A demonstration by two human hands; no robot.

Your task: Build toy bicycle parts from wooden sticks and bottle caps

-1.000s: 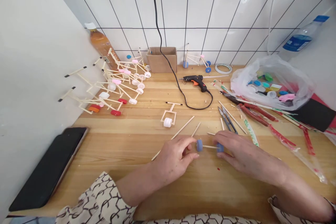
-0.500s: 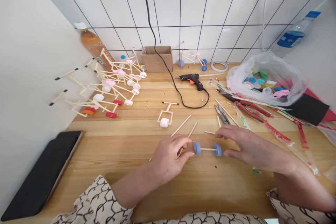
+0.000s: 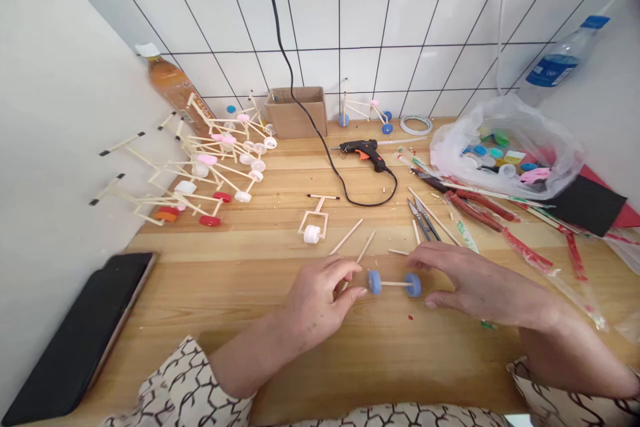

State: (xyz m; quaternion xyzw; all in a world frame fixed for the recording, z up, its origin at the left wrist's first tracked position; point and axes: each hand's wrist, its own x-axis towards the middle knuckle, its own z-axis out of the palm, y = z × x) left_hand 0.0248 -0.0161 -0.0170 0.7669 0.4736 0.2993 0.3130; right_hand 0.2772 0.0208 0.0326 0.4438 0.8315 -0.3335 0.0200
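The right hand point(image 3: 467, 283) has been drawn off the blue-wheeled axle point(image 3: 394, 284) within the past second. The axle is left on the tabletop point(image 3: 220, 290), near the left hand point(image 3: 317, 293); both grips are parted, empty. If brushed by a fingertip, it could be rolled askew.
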